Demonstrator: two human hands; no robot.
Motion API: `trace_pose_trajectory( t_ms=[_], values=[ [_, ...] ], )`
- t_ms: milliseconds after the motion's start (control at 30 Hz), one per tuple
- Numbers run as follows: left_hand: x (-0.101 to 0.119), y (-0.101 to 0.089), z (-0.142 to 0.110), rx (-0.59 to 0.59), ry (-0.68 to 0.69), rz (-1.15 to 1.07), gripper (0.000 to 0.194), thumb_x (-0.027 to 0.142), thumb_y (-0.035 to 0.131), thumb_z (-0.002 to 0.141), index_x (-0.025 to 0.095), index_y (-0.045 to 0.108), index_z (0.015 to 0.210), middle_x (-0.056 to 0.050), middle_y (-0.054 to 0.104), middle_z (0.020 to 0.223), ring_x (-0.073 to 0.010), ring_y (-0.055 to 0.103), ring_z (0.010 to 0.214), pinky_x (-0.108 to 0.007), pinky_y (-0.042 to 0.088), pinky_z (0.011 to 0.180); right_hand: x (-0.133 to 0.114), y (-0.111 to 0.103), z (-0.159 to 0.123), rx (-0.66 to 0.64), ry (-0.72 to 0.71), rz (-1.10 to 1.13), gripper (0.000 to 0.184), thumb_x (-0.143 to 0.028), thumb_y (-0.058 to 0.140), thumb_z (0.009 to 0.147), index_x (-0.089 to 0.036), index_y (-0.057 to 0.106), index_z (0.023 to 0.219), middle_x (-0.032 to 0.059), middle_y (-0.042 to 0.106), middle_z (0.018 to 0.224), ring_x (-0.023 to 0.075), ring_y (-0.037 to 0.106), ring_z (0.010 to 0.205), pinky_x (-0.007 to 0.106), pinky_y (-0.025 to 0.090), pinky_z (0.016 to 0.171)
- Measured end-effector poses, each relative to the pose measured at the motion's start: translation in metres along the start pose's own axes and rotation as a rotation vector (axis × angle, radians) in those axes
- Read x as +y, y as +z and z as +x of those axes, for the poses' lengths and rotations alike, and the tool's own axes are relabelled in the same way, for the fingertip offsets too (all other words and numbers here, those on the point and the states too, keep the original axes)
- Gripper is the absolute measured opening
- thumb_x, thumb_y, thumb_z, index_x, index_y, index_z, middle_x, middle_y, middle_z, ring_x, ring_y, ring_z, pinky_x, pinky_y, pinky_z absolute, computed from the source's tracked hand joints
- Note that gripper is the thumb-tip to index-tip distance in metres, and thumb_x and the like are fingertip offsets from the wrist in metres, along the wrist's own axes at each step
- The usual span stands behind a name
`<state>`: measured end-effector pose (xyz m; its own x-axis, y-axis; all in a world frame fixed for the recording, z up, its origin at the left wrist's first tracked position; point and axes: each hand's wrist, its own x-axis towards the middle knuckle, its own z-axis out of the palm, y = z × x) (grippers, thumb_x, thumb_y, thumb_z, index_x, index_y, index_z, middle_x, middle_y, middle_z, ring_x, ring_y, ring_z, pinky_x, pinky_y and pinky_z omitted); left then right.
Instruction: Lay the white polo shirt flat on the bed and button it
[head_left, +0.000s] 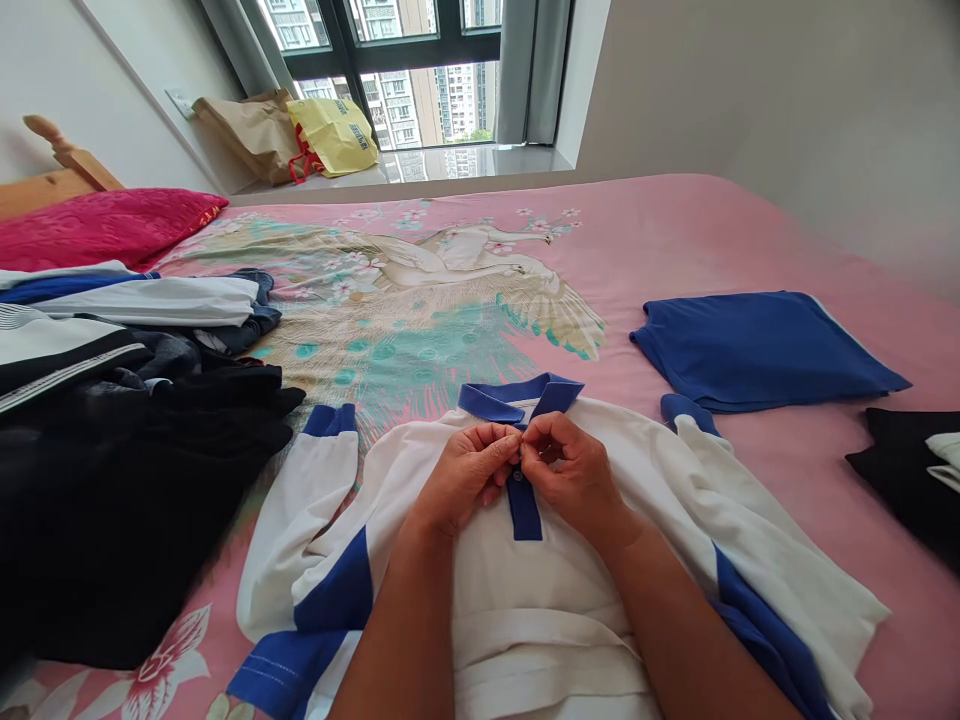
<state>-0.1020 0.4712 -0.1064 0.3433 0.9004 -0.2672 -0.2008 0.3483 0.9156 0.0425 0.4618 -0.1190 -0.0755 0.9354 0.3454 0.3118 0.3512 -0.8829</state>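
A white polo shirt (660,480) with a blue collar, blue placket and blue sleeve panels lies face up on the pink bedspread (750,240) in front of me. My left hand (465,475) and my right hand (570,470) meet at the top of the blue placket (523,510), just below the collar (517,397). Both hands pinch the placket fabric with fingertips pressed together around a small button. The shirt's sleeves spread out to either side.
A heap of dark and white clothes (127,400) fills the left of the bed. A folded blue garment (757,350) lies at the right, a black one (907,470) beyond it. A red pillow (97,225) sits at the far left. Paper bags (300,135) stand on the windowsill.
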Motion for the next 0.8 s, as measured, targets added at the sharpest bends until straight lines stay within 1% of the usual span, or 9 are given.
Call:
trace_pose_trajectory(
  t_ms=[133, 267, 400, 533, 667, 800],
  values=[
    [0.0004, -0.0007, -0.0002, 0.009, 0.005, 0.019, 0.027, 0.040, 0.066, 0.075, 0.015, 0.059, 0.071, 0.006, 0.045, 0.048, -0.0005, 0.032, 0.032, -0.013, 0.021, 0.029, -0.0001, 0.0006, 0.0000, 0.008, -0.011, -0.002, 0.008, -0.015, 0.054, 0.076, -0.021, 0.054, 0.081, -0.0046, 0.056, 0.070, 0.0071, 0.052, 0.057, 0.017, 0.043, 0.052],
    [-0.0001, -0.0014, -0.0001, 0.018, 0.003, 0.026, 0.026, 0.041, 0.066, 0.075, 0.015, 0.061, 0.076, 0.007, 0.045, 0.049, -0.0007, 0.032, 0.033, -0.013, 0.022, 0.030, -0.0001, 0.0010, 0.0001, 0.010, 0.007, -0.005, 0.006, -0.016, 0.055, 0.076, -0.021, 0.053, 0.078, -0.0047, 0.055, 0.068, 0.0069, 0.051, 0.055, 0.017, 0.042, 0.049],
    [-0.0001, -0.0021, -0.0001, 0.016, 0.008, 0.027, 0.028, 0.042, 0.066, 0.074, 0.015, 0.060, 0.075, 0.007, 0.045, 0.049, -0.0007, 0.032, 0.032, -0.013, 0.021, 0.030, -0.0008, 0.0011, 0.0001, 0.009, 0.002, 0.004, 0.007, -0.016, 0.055, 0.076, -0.021, 0.054, 0.080, -0.0048, 0.055, 0.069, 0.0072, 0.051, 0.056, 0.018, 0.043, 0.051],
    [0.0009, -0.0021, 0.0001, 0.027, 0.004, 0.038, 0.029, 0.043, 0.067, 0.073, 0.015, 0.061, 0.075, 0.007, 0.045, 0.048, -0.0009, 0.032, 0.032, -0.014, 0.021, 0.030, -0.0016, 0.0012, 0.0002, 0.002, 0.028, -0.005, 0.004, -0.018, 0.055, 0.077, -0.021, 0.053, 0.077, -0.0037, 0.055, 0.069, 0.0080, 0.051, 0.056, 0.019, 0.043, 0.050],
    [0.0011, -0.0021, 0.0002, 0.040, 0.003, 0.044, 0.031, 0.044, 0.068, 0.071, 0.015, 0.060, 0.073, 0.007, 0.046, 0.048, -0.0006, 0.032, 0.033, -0.014, 0.020, 0.030, -0.0021, 0.0010, 0.0003, -0.002, 0.039, 0.012, 0.004, -0.019, 0.054, 0.078, -0.022, 0.055, 0.081, -0.0034, 0.056, 0.070, 0.0085, 0.052, 0.057, 0.019, 0.044, 0.052],
    [0.0012, -0.0016, -0.0003, 0.054, 0.002, 0.048, 0.030, 0.043, 0.068, 0.071, 0.015, 0.061, 0.075, 0.007, 0.047, 0.049, -0.0009, 0.033, 0.034, -0.014, 0.023, 0.031, -0.0025, 0.0006, -0.0001, -0.002, 0.041, 0.016, 0.003, -0.019, 0.055, 0.077, -0.021, 0.055, 0.079, -0.0037, 0.056, 0.069, 0.0080, 0.052, 0.056, 0.019, 0.043, 0.051]
  ],
)
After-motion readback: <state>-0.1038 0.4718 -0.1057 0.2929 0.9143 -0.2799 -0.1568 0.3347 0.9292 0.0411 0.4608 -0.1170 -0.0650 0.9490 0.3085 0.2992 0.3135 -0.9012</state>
